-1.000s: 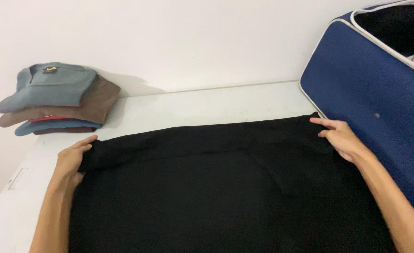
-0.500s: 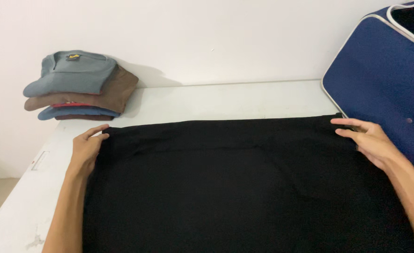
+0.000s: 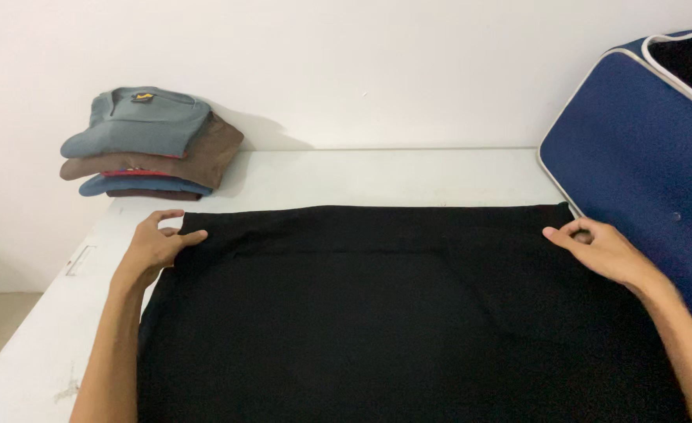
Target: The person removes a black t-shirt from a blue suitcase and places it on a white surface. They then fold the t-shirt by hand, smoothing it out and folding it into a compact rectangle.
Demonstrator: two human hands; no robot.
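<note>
1. I see a black cloth (image 3: 393, 313) spread flat over the white worktop (image 3: 377, 176), covering most of its near part.
2. My left hand (image 3: 154, 247) sits at the cloth's far left corner. Its fingers (image 3: 189, 237) are drawn in narrow and pinch that corner, thumb on top of the fabric.
3. My right hand (image 3: 608, 251) sits at the cloth's far right corner. Its fingers (image 3: 561, 235) are curled close together and grip the edge there.
4. The cloth's far edge runs straight between my two hands, roughly parallel to the wall beyond the cloth.
5. A fainter fold line crosses the cloth just nearer me than that edge.
6. A pile of folded shirts (image 3: 150, 145) lies beyond the cloth's left corner, against the wall, apart from the cloth. The top one is grey-blue, with brown and blue ones under it.
7. A blue bag (image 3: 636, 149) with white piping stands just right of the cloth's right corner, leaning up, its open top toward the wall.
</note>
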